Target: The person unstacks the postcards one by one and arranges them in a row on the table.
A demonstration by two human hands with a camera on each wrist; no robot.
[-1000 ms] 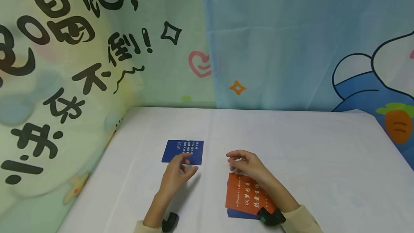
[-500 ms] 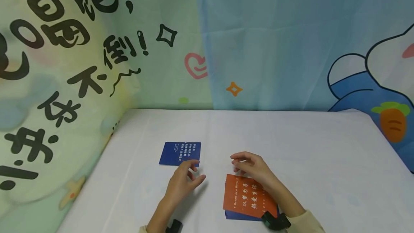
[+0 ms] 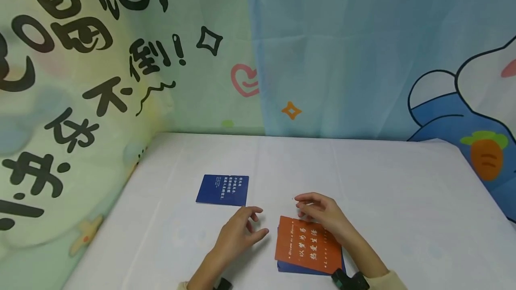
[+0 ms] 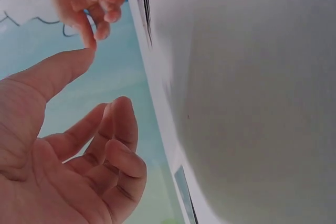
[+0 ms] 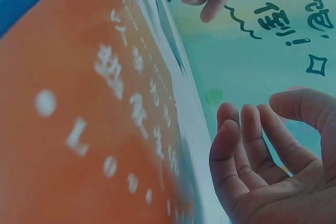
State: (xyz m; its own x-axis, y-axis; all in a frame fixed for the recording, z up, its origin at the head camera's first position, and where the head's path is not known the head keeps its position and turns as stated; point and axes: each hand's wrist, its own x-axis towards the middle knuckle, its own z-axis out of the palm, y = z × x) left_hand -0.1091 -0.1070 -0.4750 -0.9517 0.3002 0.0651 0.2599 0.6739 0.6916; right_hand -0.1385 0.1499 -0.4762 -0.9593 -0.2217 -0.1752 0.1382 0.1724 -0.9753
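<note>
My left hand [image 3: 238, 235] hovers over the white cloth with loosely bent fingers and nothing in its grip. Just beyond its fingertips lies a blue booklet [image 3: 223, 190] with white writing. To the right, an orange booklet [image 3: 308, 246] with white lettering rests on a blue one [image 3: 300, 268], which shows along the near and right edges. My right hand [image 3: 324, 213] hangs above the far right corner of this stack, empty and relaxed, its forearm crossing the right side. In the left wrist view, the left palm [image 4: 73, 166] is bare; the right wrist view shows an empty right palm [image 5: 283, 182].
A white cloth [image 3: 395, 200] covers the table. Printed fabric curtains [image 3: 342, 57] stand at the back and left [image 3: 80, 147], with large black characters and cartoon figures. Dark wrist cameras [image 3: 350, 280] sit on both arms.
My left hand has drawn back from the blue booklet, toward me and to the right, uncovering it. My right hand has shifted slightly right. The booklets stay put; the head view sways a little.
</note>
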